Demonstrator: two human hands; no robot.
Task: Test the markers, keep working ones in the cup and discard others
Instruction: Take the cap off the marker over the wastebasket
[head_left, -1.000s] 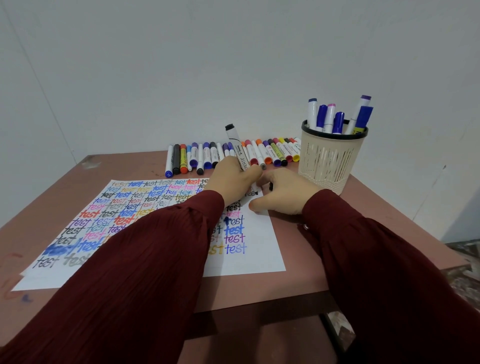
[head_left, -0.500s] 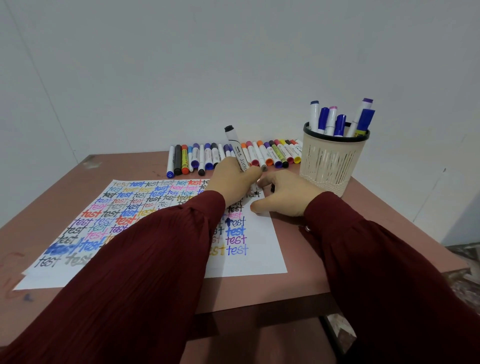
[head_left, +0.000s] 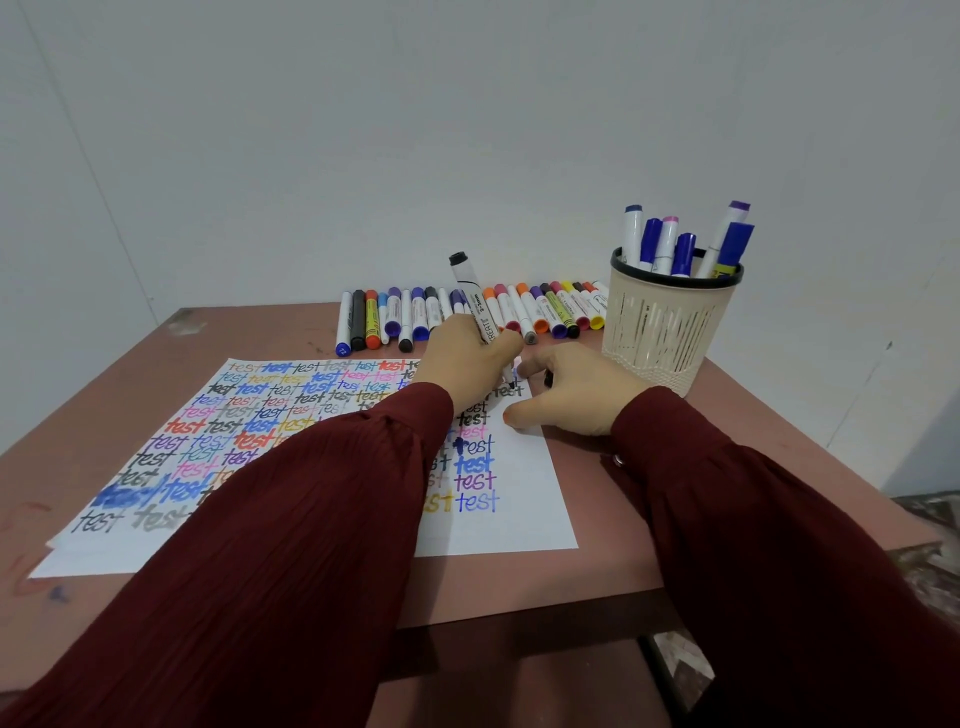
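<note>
My left hand (head_left: 467, 358) grips a white marker with a black end (head_left: 470, 293), tilted, its black tip touching the white test sheet (head_left: 519, 519) near the sheet's upper right corner. My right hand (head_left: 576, 395) rests on the sheet's right edge, fingers curled around a small black cap (head_left: 548, 381), thumb pressing the paper. The sheet is covered with the word "test" in many colours. A beige slotted cup (head_left: 667, 332) with a black rim stands just right of my right hand and holds several blue, pink and purple markers (head_left: 685, 244).
A row of several capped markers (head_left: 467, 312) lies along the far edge of the brown table (head_left: 727, 493), against the white wall. The table's front edge is close to my body and its right edge lies just beyond the cup.
The marker tip has shifted slightly across the top right of the sheet, adding black strokes. My right hand has stayed in place.
</note>
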